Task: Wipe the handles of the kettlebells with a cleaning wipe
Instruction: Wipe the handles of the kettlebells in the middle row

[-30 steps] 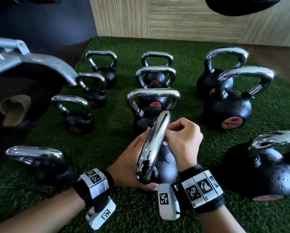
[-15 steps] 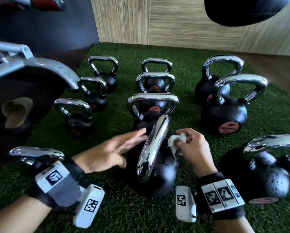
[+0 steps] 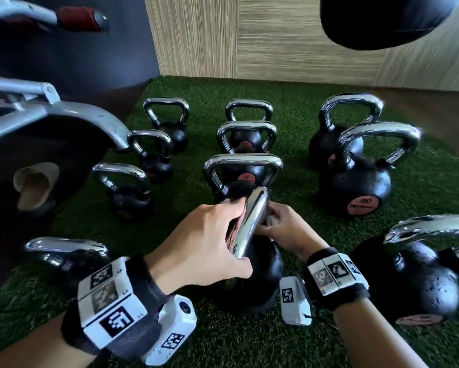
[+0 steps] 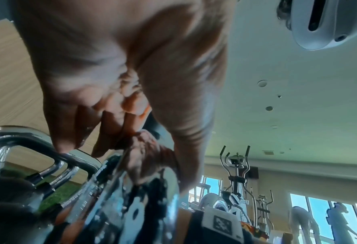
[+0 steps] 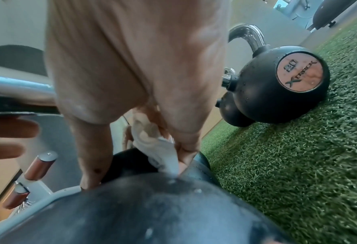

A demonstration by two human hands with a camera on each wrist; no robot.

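Note:
On the green turf in front of me stands a black kettlebell (image 3: 260, 277) with its chrome handle (image 3: 251, 221) end-on to me. My left hand (image 3: 217, 235) grips the handle from the left, fingers curled over the top and thumb at the near end. My right hand (image 3: 281, 227) pinches a crumpled white wipe (image 3: 270, 220) against the handle's right side. In the right wrist view the wipe (image 5: 158, 148) hangs between thumb and fingers just above the kettlebell's black body (image 5: 152, 206). The left wrist view shows curled fingers (image 4: 85, 128) over the chrome handle (image 4: 131, 206).
Several other chrome-handled kettlebells stand in rows behind and beside it, among them a large one marked 20 (image 3: 355, 181) and another at right (image 3: 409, 282). A grey machine frame (image 3: 63, 115) is at left. A black bag (image 3: 382, 17) hangs above, before a wooden wall.
Half a second ago my left hand was open and off the handle; now it grips the handle again. My right hand has brought the wipe back against the handle's right side.

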